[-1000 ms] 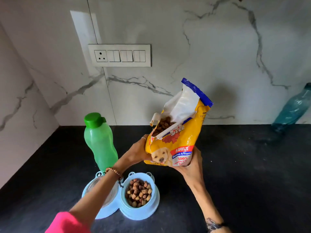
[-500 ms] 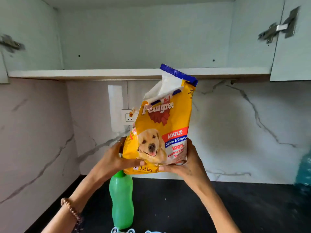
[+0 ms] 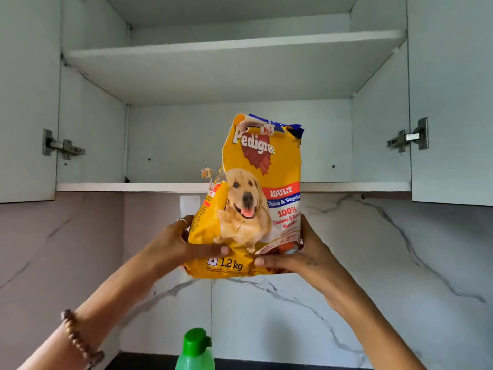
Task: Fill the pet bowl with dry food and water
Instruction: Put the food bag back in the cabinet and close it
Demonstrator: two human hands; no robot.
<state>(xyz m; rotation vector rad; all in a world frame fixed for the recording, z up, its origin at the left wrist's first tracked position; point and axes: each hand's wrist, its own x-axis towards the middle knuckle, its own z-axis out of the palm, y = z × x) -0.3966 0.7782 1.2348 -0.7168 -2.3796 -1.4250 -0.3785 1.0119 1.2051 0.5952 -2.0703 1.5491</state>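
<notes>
Held upright in both hands: yellow dog food bag [image 3: 256, 198], raised in front of the open wall cabinet [image 3: 234, 145], bag bottom below the lower shelf edge [image 3: 128, 187], bag top up at the level of the lower compartment. Top of bag folded over, blue strip showing at the upper right corner (torn flap sticking out on the left side).

Left hand [image 3: 173, 247] gripped the bag's lower left, thumb across the front just above the "1.2 kg" print, fingers wrapped round the side; ring on one finger. Bead bracelet [image 3: 77, 340] on that wrist.

Right hand [image 3: 304, 256] gripped the lower right corner, thumb on the front, fingers behind the bag. Thumb tips near each other, not touching.

Cabinet doors swung wide to both sides, left door [image 3: 26, 102] and right door [image 3: 450, 102], hinges visible on each. Upper shelf [image 3: 232, 44] above, lower compartment bare behind the bag, room either side of the bag between the side walls.

Marble backsplash [image 3: 373, 276] below the cabinet. Green water bottle [image 3: 196, 351] at the bottom edge, cap closed, directly under the bag and well apart from it. Strip of dark counter [image 3: 266, 364] behind the bottle. Pet bowl out of view (cut off below the frame edge, cannot tell where).
</notes>
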